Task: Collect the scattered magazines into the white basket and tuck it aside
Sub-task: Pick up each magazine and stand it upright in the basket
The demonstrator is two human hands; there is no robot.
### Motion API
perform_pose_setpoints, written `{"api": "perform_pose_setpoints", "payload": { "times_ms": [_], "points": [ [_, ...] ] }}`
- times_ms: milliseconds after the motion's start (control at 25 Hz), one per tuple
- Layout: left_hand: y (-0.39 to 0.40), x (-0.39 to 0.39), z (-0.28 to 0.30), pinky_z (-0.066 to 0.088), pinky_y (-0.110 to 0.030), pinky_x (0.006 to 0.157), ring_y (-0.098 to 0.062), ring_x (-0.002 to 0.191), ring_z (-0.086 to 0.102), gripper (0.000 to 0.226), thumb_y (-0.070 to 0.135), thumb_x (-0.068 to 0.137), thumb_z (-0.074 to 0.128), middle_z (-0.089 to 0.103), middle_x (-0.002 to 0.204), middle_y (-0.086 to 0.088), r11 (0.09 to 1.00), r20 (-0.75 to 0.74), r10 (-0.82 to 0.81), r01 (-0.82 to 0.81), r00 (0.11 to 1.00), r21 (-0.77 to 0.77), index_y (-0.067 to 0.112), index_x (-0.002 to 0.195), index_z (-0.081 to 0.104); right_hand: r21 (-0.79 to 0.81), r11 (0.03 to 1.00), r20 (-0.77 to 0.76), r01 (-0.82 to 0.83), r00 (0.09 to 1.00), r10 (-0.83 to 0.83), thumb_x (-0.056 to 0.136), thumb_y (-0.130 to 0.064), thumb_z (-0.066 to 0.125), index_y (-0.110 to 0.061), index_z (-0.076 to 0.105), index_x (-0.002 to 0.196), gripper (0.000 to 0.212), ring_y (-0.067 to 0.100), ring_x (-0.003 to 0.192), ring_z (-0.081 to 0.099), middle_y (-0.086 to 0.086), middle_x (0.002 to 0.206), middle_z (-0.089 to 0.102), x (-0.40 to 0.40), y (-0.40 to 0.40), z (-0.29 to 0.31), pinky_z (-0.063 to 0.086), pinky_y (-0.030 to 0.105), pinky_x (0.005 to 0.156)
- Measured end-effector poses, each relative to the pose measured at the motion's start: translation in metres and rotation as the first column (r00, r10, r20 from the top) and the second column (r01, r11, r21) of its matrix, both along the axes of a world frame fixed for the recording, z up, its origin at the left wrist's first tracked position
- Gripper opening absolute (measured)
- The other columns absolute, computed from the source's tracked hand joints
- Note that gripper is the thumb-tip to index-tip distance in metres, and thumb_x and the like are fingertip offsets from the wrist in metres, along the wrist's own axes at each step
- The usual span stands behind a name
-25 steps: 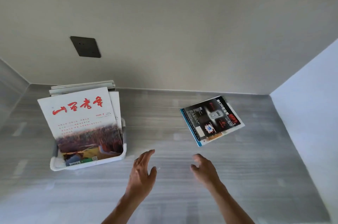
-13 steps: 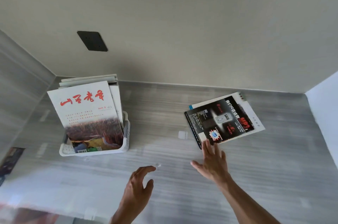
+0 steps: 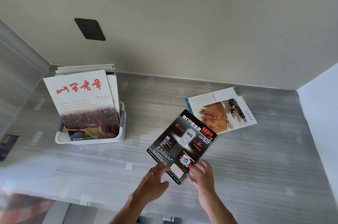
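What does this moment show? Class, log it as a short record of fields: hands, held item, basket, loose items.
left hand: left hand touches the near edge of the black magazine
right hand: right hand grips the same edge
basket: white basket on the grey table, magazines standing in it, white-and-red magazine in front
loose items: landscape magazine flat on the table

The magazine [image 3: 182, 143] at the hands is black, with red "MP3" lettering and white text. Beyond it lies a white one [image 3: 222, 110] — an orange-brown landscape print. The basket [image 3: 91, 138] (perforated with small holes) is white; its front magazine [image 3: 82, 99] — white, red brush characters. The table [image 3: 256, 159] is grey, streaked.
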State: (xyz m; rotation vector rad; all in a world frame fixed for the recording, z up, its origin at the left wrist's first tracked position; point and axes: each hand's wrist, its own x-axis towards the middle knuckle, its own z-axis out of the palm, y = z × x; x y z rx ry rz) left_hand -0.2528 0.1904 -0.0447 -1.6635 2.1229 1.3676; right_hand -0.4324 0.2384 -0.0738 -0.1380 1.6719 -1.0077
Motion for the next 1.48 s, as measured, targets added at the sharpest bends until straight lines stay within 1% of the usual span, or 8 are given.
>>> {"api": "perform_pose_setpoints", "payload": {
  "times_ms": [280,400,480,760,920,1120,1320,1480],
  "points": [
    [0.0,-0.008,-0.019,0.025,-0.038,0.115,-0.019,0.143,0.021,0.082,0.027,0.075,0.053,0.034,0.154,-0.002,1.0,0.116,0.004,-0.006,0.993,0.013,0.03,0.15,0.019,0.191,0.979,0.2,0.072,0.973,-0.11,0.078,-0.014,0.073,-0.011,0.064,0.08,0.009,0.013,0.043,0.044,0.001,0.055,0.055,0.015,-0.053,-0.01,0.035,0.026,0.048],
    [-0.012,-0.005,-0.009,0.04,-0.034,0.104,-0.023,0.13,0.043,0.083,0.026,0.076,0.059,0.05,0.139,-0.006,0.996,0.012,0.072,-0.072,0.997,0.059,0.03,0.149,0.021,0.104,0.969,-0.098,-0.226,0.967,0.236,0.075,-0.018,0.075,-0.009,0.065,0.062,0.019,0.016,0.043,0.041,0.0,0.048,0.05,0.028,-0.071,0.003,0.03,0.026,0.045],
    [-0.024,-0.002,0.006,0.054,-0.031,0.089,-0.025,0.113,0.062,0.067,0.017,0.079,0.069,0.06,0.128,-0.013,0.985,-0.234,0.163,-0.172,0.958,-0.017,0.017,0.14,0.042,-0.017,0.879,-0.462,-0.477,0.783,0.416,0.073,-0.014,0.072,-0.009,0.055,0.056,0.025,0.016,0.051,0.043,0.001,0.052,0.051,0.038,-0.076,0.02,0.033,0.028,0.049],
    [-0.041,0.055,0.073,0.052,-0.05,0.093,-0.033,0.113,0.063,0.059,0.004,0.077,0.059,0.064,0.127,-0.015,0.739,-0.659,0.674,-0.295,0.335,0.606,0.021,0.133,0.051,-0.278,0.462,-0.731,-0.842,0.497,0.468,0.073,-0.023,0.066,-0.024,0.046,0.064,0.022,0.012,0.081,0.059,-0.011,0.088,0.054,0.065,-0.069,0.078,0.05,0.025,0.065],
    [-0.057,0.075,0.083,0.047,-0.027,0.049,-0.023,0.062,0.057,0.021,-0.004,0.092,0.051,0.067,0.076,-0.012,0.533,-0.555,0.783,-0.764,0.282,0.364,0.009,0.105,0.061,-0.279,0.258,-0.704,-0.925,0.38,0.6,0.087,-0.036,0.063,-0.036,0.067,0.098,0.012,0.0,0.109,0.059,-0.024,0.116,0.058,0.11,-0.077,0.092,0.046,0.011,0.088],
    [-0.085,0.156,0.113,0.05,-0.025,0.052,-0.013,0.059,0.056,0.02,-0.003,0.094,0.05,0.061,0.068,0.001,0.73,-0.788,0.558,-0.606,0.26,0.317,0.012,0.089,0.062,-0.215,0.785,-0.388,-0.581,0.788,0.477,0.085,-0.015,0.069,-0.034,0.048,0.127,0.051,0.007,0.111,0.057,-0.017,0.129,0.051,0.14,-0.129,0.104,0.046,0.024,0.083],
    [-0.143,0.254,0.13,0.049,-0.021,0.064,-0.015,0.073,0.059,0.031,-0.01,0.09,0.054,0.066,0.076,0.002,0.742,-0.822,0.462,-0.653,0.333,0.152,0.017,0.081,0.068,-0.331,0.769,-0.293,-0.547,0.834,0.467,0.079,0.001,0.071,-0.024,0.076,0.071,0.027,-0.002,0.055,0.059,-0.012,0.062,0.071,0.19,-0.196,0.136,0.043,0.009,0.051],
    [-0.192,0.287,0.115,0.048,-0.028,0.067,-0.015,0.073,0.061,0.023,-0.007,0.087,0.061,0.072,0.075,0.006,0.583,-0.704,0.588,-0.812,0.398,0.027,0.014,0.082,0.071,-0.315,0.782,-0.434,-0.538,0.814,0.386,0.087,-0.009,0.067,-0.027,0.075,0.079,0.021,0.007,0.071,0.067,-0.011,0.077,0.077,0.227,-0.225,0.131,0.05,0.022,0.067]
  ]
}}
